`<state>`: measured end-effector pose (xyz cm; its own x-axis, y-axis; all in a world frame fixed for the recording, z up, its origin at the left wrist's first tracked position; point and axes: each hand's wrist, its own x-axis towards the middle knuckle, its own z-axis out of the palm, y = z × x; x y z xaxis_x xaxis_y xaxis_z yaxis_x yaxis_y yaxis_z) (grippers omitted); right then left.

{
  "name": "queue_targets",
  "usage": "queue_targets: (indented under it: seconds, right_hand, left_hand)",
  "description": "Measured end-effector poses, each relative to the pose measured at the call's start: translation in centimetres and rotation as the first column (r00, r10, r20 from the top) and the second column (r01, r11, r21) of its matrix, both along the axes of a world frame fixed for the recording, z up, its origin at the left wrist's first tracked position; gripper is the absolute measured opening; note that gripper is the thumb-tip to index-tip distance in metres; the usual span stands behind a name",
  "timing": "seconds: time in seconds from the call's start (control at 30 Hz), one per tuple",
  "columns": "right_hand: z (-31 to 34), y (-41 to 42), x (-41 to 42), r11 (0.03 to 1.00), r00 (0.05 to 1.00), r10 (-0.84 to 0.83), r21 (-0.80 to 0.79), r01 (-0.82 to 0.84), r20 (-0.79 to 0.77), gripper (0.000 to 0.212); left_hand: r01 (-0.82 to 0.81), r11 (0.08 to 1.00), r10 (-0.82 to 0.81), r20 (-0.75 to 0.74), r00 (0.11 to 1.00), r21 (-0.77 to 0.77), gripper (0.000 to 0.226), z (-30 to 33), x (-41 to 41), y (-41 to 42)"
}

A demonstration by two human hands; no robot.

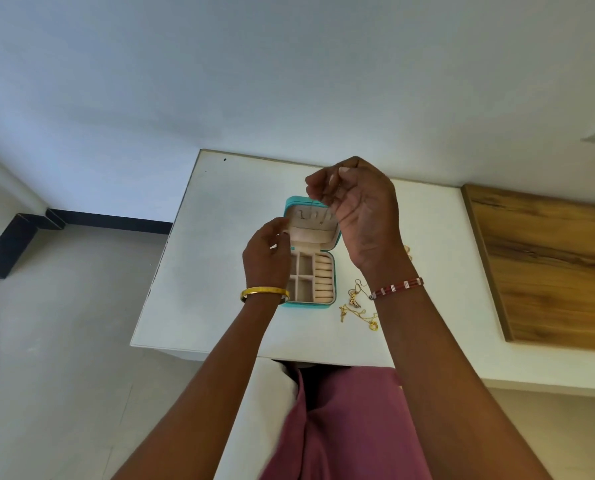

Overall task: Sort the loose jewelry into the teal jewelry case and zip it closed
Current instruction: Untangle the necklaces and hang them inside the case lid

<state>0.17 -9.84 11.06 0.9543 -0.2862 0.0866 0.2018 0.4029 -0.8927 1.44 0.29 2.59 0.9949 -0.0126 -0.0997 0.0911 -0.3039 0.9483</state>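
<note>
- The right hand (362, 209) is raised above the case, its fingers (318, 188) curled in and pinching a thin chain (325, 214) that hangs down in front of the open lid (too fine to follow along its whole length).
- The left hand (266, 254) is at the left edge of the lid (311, 223), fingers bent, with the fingertips at the lid's pocket flap; whether they pinch the flap or only touch it cannot be told.
- The teal case (310, 252) lies open near the middle of the white desk (220, 237), lid standing up at the far side, tray towards the person.
- The tray (310, 278) has a beige lining, with square compartments on the left and a column of ring rolls on the right; the hooks in the lid sit just behind the hanging chain.
- Loose gold jewelry (358, 306) lies on the desk just right of the case, partly beneath the right wrist: a chain, small pendants and an earring hook (tangled together, so the pieces are hard to separate).
- A gold bangle (263, 292) circles the left wrist; a red and white bracelet (396, 287) circles the right.
- A wooden panel (548, 265) lies to the right of the desk.
- Pink cloth (344, 427) covers the person's lap below the desk's near edge.
</note>
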Motion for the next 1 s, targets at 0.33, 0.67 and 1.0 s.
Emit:
queue_targets:
  seconds: [0.33, 0.67, 1.0]
  right_hand:
    - [2.1, 0.4, -3.1, 0.999, 1.0, 0.021, -0.037, -0.021, -0.005, 0.015]
    - [2.3, -0.3, -2.1, 0.99, 0.991, -0.009, -0.141, -0.01, -0.133, 0.015]
    - [3.4, -0.4, 0.4, 0.996, 0.996, 0.08, -0.024, -0.081, -0.026, 0.016]
  left_hand:
    - [0.215, 0.959, -0.209, 0.05, 0.977, -0.186, 0.035, 5.1, -1.8, -0.3]
    - [0.071, 0.997, -0.071, -0.074, 0.995, -0.004, 0.023, 3.1, -0.3, 0.2]
    - [0.086, 0.994, -0.065, -0.247, 0.967, 0.073, 0.035, 1.9, 1.2, -0.8]
